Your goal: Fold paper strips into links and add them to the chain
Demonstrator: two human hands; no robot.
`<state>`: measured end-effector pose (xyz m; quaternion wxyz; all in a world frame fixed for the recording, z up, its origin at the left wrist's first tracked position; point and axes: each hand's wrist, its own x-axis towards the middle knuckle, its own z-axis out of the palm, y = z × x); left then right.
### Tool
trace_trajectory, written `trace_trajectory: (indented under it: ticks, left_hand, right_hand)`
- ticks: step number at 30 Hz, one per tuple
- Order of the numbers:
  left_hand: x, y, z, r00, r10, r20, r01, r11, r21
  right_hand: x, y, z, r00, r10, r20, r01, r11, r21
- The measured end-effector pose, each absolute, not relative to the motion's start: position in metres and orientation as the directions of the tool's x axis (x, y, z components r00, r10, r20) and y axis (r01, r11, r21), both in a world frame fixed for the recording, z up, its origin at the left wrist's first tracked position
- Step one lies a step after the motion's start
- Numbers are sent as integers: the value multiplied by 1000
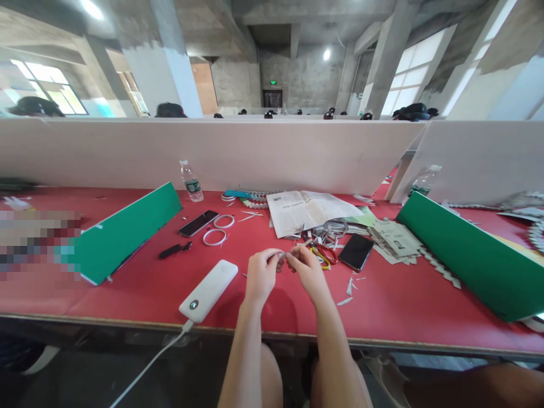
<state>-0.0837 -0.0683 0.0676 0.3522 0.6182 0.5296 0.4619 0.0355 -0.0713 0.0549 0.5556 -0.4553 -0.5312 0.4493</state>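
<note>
My left hand (262, 273) and my right hand (309, 271) meet above the red table, thumbs and fingertips pinched together. Between them is a small greyish piece (284, 256), perhaps folded paper, too small and covered to name surely. Just beyond my right hand lie yellow-handled scissors (323, 262) and a red-handled tool (330, 253). A heap of small folded paper pieces (329, 231) lies behind these. The large printed sheet (304, 211) rests behind the heap, partly over other paper. Loose paper scraps (350, 287) are scattered to the right of my right hand.
A white power bank (209, 290) with a cable lies left of my hands, near the table edge. Phones (356, 252), white rings (215, 237) and a bottle (192, 184) stand or lie around. Green boards (127, 235) flank both sides; a pale partition (238, 153) runs behind.
</note>
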Motion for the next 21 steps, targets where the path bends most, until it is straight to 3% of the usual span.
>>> trace_trajectory:
  ticks: [4, 8, 10, 13, 18, 21]
  left_hand:
    - [-81, -66, 59, 59, 993, 104, 389, -119, 913]
    - [-79, -66, 55, -40, 994, 100, 501, -66, 863]
    - [-79, -67, 53, -35, 996, 84, 538, -52, 841]
    - [-80, -70, 51, 7, 998, 69, 597, -59, 800]
    - [-82, -72, 50, 57, 995, 77, 668, -95, 738]
    - [-82, -70, 49, 78, 994, 70, 662, -104, 742]
  right_hand:
    - [47, -68, 54, 18, 1000, 17, -5, 18, -1000]
    - [60, -50, 47, 222, 970, 94, -5, 98, -995]
    - [65, -41, 39, 316, 941, 120, 114, 88, -990]
    - [73, -37, 26, 323, 940, 112, 281, 18, -959]
    - [127, -49, 21, 360, 911, 201, 420, 34, -907]
    - [205, -53, 27, 538, 813, 223, 614, -196, -765]
